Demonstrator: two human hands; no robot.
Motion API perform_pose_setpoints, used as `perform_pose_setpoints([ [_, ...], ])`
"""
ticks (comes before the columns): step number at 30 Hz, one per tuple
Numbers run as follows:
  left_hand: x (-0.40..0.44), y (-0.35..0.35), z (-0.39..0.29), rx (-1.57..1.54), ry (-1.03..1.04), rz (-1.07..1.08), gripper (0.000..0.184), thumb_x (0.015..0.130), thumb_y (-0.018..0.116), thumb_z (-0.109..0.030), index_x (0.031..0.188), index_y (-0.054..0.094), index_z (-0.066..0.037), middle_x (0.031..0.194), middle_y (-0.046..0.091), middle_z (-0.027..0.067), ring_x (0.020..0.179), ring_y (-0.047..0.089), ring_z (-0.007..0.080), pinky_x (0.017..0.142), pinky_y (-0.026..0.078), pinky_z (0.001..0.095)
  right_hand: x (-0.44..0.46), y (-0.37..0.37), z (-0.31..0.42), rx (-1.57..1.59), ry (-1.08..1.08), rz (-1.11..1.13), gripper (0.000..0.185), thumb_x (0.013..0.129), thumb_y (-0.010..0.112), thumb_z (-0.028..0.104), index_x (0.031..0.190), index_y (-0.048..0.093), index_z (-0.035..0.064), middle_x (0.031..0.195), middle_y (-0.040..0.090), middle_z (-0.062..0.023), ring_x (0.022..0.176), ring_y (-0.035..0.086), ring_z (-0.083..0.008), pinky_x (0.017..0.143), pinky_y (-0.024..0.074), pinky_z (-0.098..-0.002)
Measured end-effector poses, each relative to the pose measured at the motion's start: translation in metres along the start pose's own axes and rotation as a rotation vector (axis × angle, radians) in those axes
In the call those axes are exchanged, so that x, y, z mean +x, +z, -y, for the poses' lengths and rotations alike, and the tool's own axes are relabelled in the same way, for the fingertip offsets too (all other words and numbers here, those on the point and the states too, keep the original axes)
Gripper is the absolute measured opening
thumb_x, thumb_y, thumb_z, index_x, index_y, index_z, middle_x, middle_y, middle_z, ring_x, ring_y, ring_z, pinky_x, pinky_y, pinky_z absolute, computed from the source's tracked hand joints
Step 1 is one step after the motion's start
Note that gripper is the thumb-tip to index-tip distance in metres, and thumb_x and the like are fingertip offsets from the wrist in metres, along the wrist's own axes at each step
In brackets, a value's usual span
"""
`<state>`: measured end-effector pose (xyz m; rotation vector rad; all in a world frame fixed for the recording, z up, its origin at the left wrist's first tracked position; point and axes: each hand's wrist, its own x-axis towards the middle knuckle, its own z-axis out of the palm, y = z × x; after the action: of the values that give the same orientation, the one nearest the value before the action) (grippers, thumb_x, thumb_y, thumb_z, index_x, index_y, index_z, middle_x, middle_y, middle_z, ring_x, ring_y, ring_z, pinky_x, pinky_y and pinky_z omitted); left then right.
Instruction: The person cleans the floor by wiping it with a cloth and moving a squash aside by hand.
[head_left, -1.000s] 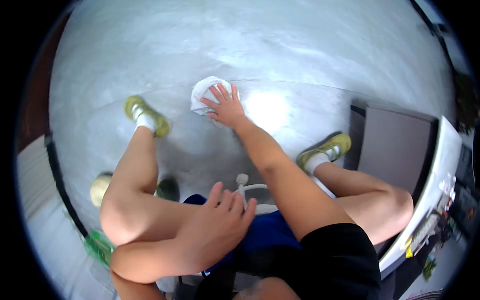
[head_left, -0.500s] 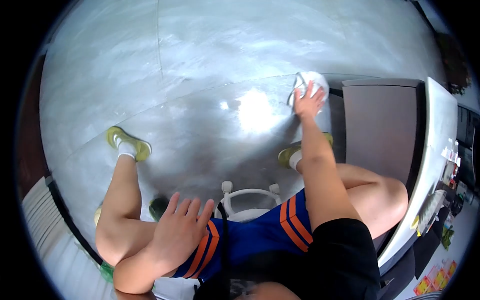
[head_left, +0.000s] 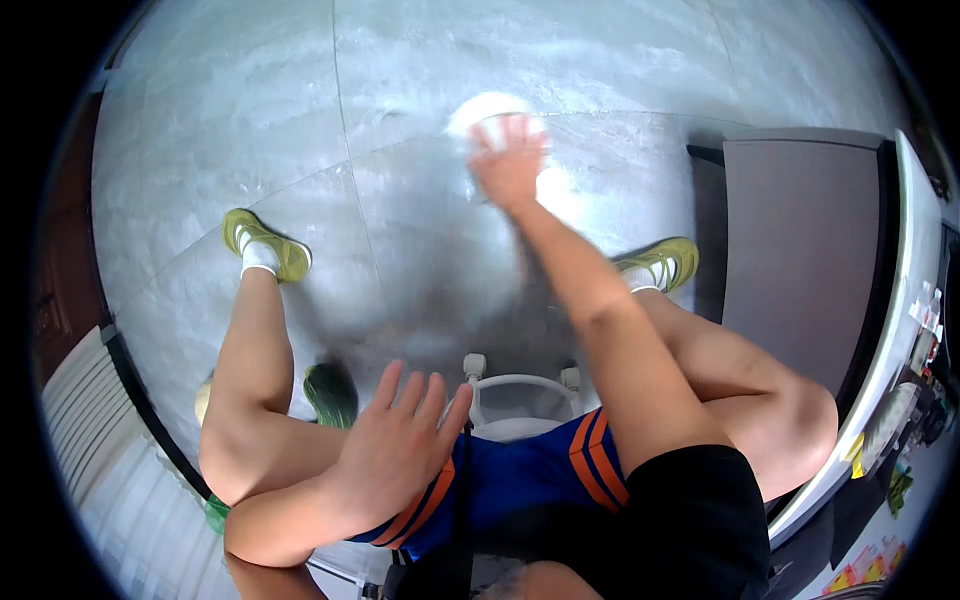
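Note:
A white cloth (head_left: 492,106) lies on the grey floor (head_left: 420,190) near the top middle. My right hand (head_left: 510,160) presses on it from above, its fingers spread and blurred by motion; part of the cloth is hidden under the palm. My left hand (head_left: 400,440) hovers over my left thigh with its fingers stretched out and holds nothing. Blue shorts with orange stripes (head_left: 520,490) show between my arms.
A grey cabinet (head_left: 800,260) with a white top (head_left: 905,290) stands at the right. Below me is a white stool base (head_left: 525,381). A dark green gourd-like object (head_left: 331,395) lies by my left leg. My green shoes (head_left: 268,246) rest on the floor.
My right hand and the cloth first went right, toward the cabinet, then back left to the middle of the floor. My left hand stays over the thigh. The view has shifted slightly.

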<state>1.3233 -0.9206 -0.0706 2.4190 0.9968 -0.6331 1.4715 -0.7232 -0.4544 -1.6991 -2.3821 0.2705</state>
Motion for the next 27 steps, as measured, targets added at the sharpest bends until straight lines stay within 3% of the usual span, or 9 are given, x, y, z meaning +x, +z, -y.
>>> perform_pose_setpoints([
  [2,0.008,0.001,-0.003,-0.035,-0.017,0.010,0.058,0.085,0.066,-0.025,0.138,0.051,-0.007,0.121,0.058,0.0136,0.115,0.055,0.0279,0.111,0.034,0.0489,-0.033,0.007,0.066,0.090,-0.210,0.065,0.051,0.092,0.055,0.048,0.142,0.051,0.0386,0.159,0.033,-0.0118,0.150,0.018,-0.0378,0.117,0.0113,-0.0656],
  [4,0.006,0.010,-0.007,-0.070,-0.025,0.013,0.060,0.084,0.069,-0.026,0.138,0.051,-0.007,0.120,0.058,0.0130,0.114,0.056,0.0273,0.111,0.034,0.0479,-0.081,0.007,0.113,0.302,-0.385,0.096,0.056,0.086,0.063,0.049,0.140,0.053,0.0384,0.158,0.034,-0.0108,0.150,0.019,-0.0374,0.118,0.0125,-0.0641],
  [7,0.005,0.023,-0.010,-0.134,-0.033,0.038,0.064,0.082,0.073,-0.029,0.138,0.051,-0.008,0.120,0.059,0.0119,0.113,0.057,0.0271,0.110,0.035,0.0469,-0.125,-0.005,0.137,0.342,-0.528,0.149,0.061,0.081,0.069,0.050,0.139,0.053,0.0390,0.159,0.034,-0.0094,0.150,0.019,-0.0342,0.119,0.0129,-0.0609],
  [10,0.013,0.027,-0.007,-0.176,-0.067,0.073,0.067,0.081,0.075,-0.030,0.140,0.049,-0.009,0.122,0.059,0.0116,0.113,0.058,0.0279,0.110,0.036,0.0459,-0.117,-0.005,0.106,0.333,-0.673,0.206,0.059,0.088,0.061,0.054,0.144,0.048,0.0412,0.159,0.033,-0.0087,0.150,0.023,-0.0333,0.120,0.0117,-0.0595],
  [13,0.013,0.026,-0.002,-0.193,-0.100,0.112,0.066,0.083,0.073,-0.030,0.140,0.048,-0.009,0.122,0.060,0.0121,0.114,0.058,0.0289,0.109,0.037,0.0449,-0.107,-0.027,0.065,0.140,-0.493,0.267,0.060,0.090,0.058,0.056,0.147,0.045,0.0416,0.160,0.031,-0.0088,0.151,0.020,-0.0314,0.121,0.0102,-0.0570],
  [16,0.018,0.026,0.003,-0.221,-0.140,0.059,0.063,0.085,0.072,-0.029,0.140,0.048,-0.007,0.122,0.062,0.0129,0.115,0.058,0.0301,0.110,0.037,0.0449,-0.103,-0.050,0.022,0.009,-0.129,0.319,0.063,0.095,0.049,0.058,0.153,0.032,0.0407,0.165,0.019,-0.0099,0.153,0.009,-0.0325,0.121,0.0080,-0.0580],
  [22,0.005,0.002,-0.023,0.138,-0.240,-0.134,0.062,0.086,0.071,-0.029,0.139,0.049,-0.007,0.122,0.061,0.0125,0.115,0.058,0.0282,0.110,0.037,0.0459,-0.149,-0.068,0.005,0.017,0.249,0.472,0.068,0.098,0.046,0.054,0.158,0.019,0.0355,0.166,0.006,-0.0136,0.153,0.000,-0.0370,0.120,0.0052,-0.0610],
  [25,-0.022,-0.018,-0.061,0.274,-0.025,-0.195,0.059,0.088,0.067,-0.032,0.140,0.049,-0.007,0.121,0.061,0.0108,0.114,0.058,0.0259,0.110,0.036,0.0449,-0.178,-0.068,0.006,0.025,0.290,0.484,0.071,0.097,0.047,0.054,0.159,0.017,0.0340,0.166,0.005,-0.0161,0.152,-0.002,-0.0403,0.118,0.0045,-0.0640],
  [27,-0.046,-0.032,-0.075,0.078,0.166,-0.136,0.054,0.092,0.062,-0.031,0.139,0.051,-0.008,0.119,0.061,0.0102,0.113,0.057,0.0245,0.109,0.036,0.0435,-0.185,-0.065,0.009,0.035,0.308,0.471,0.074,0.096,0.047,0.055,0.159,0.016,0.0330,0.165,0.005,-0.0188,0.152,-0.002,-0.0429,0.116,0.0040,-0.0671],
])
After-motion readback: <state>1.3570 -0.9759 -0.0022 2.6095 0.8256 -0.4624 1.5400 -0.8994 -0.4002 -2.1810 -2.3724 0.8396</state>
